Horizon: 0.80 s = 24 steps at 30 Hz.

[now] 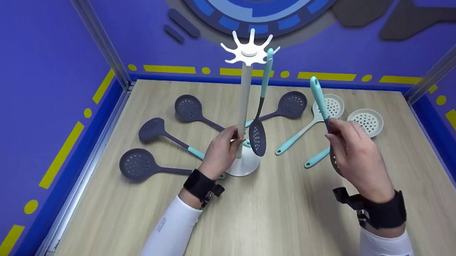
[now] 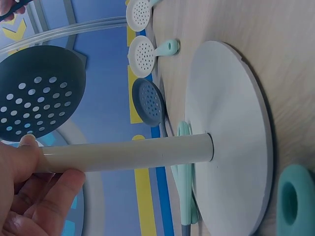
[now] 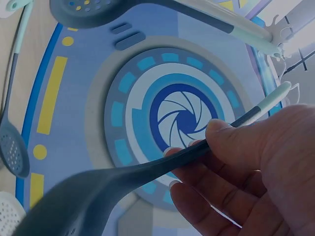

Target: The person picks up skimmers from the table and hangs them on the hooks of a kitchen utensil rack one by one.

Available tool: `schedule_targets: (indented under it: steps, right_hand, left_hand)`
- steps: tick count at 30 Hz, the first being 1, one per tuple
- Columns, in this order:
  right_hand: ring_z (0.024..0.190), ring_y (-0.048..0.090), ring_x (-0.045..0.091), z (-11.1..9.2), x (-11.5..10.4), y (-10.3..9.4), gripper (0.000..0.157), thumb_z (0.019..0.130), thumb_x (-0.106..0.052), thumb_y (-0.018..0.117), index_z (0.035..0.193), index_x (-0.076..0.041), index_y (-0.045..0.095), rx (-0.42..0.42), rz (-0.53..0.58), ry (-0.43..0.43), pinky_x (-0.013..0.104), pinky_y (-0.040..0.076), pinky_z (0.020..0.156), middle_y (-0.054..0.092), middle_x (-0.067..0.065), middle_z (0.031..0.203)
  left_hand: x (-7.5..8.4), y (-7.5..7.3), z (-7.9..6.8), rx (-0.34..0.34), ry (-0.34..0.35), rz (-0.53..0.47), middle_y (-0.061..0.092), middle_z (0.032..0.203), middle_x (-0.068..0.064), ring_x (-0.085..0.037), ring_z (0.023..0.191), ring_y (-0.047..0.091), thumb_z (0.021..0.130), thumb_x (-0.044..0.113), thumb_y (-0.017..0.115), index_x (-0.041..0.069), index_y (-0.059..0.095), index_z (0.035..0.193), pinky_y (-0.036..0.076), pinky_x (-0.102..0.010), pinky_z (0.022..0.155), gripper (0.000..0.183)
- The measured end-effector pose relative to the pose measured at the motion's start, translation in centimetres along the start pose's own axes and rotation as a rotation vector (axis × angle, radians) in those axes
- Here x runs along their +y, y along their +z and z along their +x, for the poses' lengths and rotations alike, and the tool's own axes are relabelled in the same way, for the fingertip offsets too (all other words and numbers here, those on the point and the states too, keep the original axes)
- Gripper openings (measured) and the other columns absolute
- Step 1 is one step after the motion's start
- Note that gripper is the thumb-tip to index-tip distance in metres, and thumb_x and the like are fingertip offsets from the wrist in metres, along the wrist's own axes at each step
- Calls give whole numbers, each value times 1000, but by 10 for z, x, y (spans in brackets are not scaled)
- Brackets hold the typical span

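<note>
Grey below and teal above, one spoon point(image 1: 318, 92) is held up right of the stand by the right hand point(image 1: 360, 155), whose thumb and fingers pinch its dark neck below the handle. The handle end points up; the head hangs low, partly hidden by the hand. Thumb and fingers of the left hand point(image 1: 222, 151) are curled round the pole point(image 1: 246, 97), above the white round base point(image 1: 248, 168). Beside the pole, a second grey spoon point(image 1: 257, 138) hangs by its teal handle from the hooked top point(image 1: 249, 53), its holed head downward. On the wooden table point(image 1: 284, 224), three grey spoons point(image 1: 136, 164) lie to the left, handles toward the base, and another grey one point(image 1: 292, 105) lies behind the stand. To the right lie two pale spoons, one point(image 1: 330, 106) farther back, the other point(image 1: 365, 122) partly covered by the right hand. Black straps point(image 1: 386, 213) circle both wrists; blue walls point(image 1: 400, 61) with yellow marks stand around.
</note>
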State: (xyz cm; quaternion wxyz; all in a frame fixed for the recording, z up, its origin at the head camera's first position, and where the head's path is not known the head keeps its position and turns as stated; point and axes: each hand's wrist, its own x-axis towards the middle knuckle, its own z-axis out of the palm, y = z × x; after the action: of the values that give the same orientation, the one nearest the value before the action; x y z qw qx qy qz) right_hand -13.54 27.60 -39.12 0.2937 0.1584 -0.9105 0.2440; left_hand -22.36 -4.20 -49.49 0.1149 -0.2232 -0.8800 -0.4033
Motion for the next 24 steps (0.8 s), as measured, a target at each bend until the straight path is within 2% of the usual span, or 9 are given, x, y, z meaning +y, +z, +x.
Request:
schedule_targets:
  steps: [7, 10, 14, 24]
  right_hand:
    - [94, 66, 21, 2, -9, 2, 38, 98, 1, 70, 135, -2, 63, 8, 39, -21, 1, 40, 89, 70, 12, 108]
    - [92, 65, 21, 2, -11, 4, 39, 98, 0, 71, 136, -2, 63, 5, 32, -43, 11, 45, 85, 71, 11, 106]
    - [92, 64, 22, 2, -13, 9, 42, 97, -1, 72, 138, -4, 63, 5, 26, -53, 25, 45, 79, 72, 9, 104]
    - [83, 57, 11, 1, -14, 14, 44, 99, 0, 69, 141, -6, 59, -5, 48, -83, 16, 43, 71, 66, 8, 104]
  left_hand:
    - [-1, 0, 0, -8, -18, -2, 69, 109, -5, -18, 104, 70, 106, 18, 63, 9, 62, 121, 60, -34, 85, 17]
    - [-1, 0, 0, -10, -30, -9, 69, 109, -6, -19, 104, 70, 106, 18, 63, 8, 62, 122, 60, -34, 85, 18]
    - [-1, 0, 1, -8, -16, -11, 70, 109, -6, -19, 103, 70, 106, 18, 63, 8, 62, 121, 60, -33, 84, 18]
    - [0, -2, 1, -29, -14, -25, 70, 110, -5, -17, 106, 71, 106, 18, 63, 10, 61, 116, 61, -31, 86, 13]
